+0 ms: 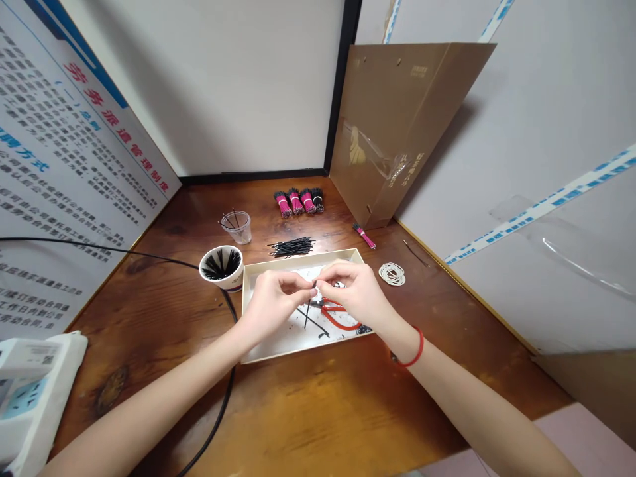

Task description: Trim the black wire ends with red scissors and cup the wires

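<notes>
My left hand (272, 301) and my right hand (354, 291) meet over a shallow white tray (258, 270), fingertips pinched together on a thin black wire (308, 310) that hangs down between them. Red-handled scissors (338, 317) lie in the tray under my right hand, with another loose black wire (313, 321) beside them. A red band circles my right wrist.
A white cup of black wires (222, 266), a clear plastic cup (237, 226), a loose pile of black wires (292, 246), pink-banded wire bundles (298, 201), white rubber bands (392, 273), a brown paper bag (397, 126), a black cable (149, 258) and a white device (30, 391) share the wooden desk.
</notes>
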A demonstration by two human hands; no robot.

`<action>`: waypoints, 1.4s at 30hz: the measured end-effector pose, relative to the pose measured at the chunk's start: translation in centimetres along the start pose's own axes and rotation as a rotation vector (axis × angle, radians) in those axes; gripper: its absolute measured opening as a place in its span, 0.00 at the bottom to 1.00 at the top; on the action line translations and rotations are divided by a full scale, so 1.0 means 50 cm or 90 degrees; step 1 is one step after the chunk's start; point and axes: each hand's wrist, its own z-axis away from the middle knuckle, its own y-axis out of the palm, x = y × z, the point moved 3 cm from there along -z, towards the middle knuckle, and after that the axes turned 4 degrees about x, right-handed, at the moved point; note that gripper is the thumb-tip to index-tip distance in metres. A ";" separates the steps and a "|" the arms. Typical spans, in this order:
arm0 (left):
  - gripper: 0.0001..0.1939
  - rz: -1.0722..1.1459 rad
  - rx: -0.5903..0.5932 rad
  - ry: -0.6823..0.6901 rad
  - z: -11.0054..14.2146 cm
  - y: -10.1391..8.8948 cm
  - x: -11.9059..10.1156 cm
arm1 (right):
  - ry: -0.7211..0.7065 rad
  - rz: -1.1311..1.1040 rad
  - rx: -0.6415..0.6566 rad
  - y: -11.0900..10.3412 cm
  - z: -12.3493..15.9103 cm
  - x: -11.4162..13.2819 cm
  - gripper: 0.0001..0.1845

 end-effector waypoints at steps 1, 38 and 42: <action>0.07 0.020 0.017 -0.007 -0.004 -0.001 0.003 | 0.008 -0.017 0.005 0.000 -0.001 -0.002 0.03; 0.07 0.184 -0.078 -0.008 0.015 0.001 -0.029 | -0.248 0.231 -0.229 0.028 0.043 0.037 0.11; 0.10 0.252 -0.089 -0.026 0.015 0.009 -0.023 | -0.206 0.141 -0.239 0.028 0.048 0.042 0.08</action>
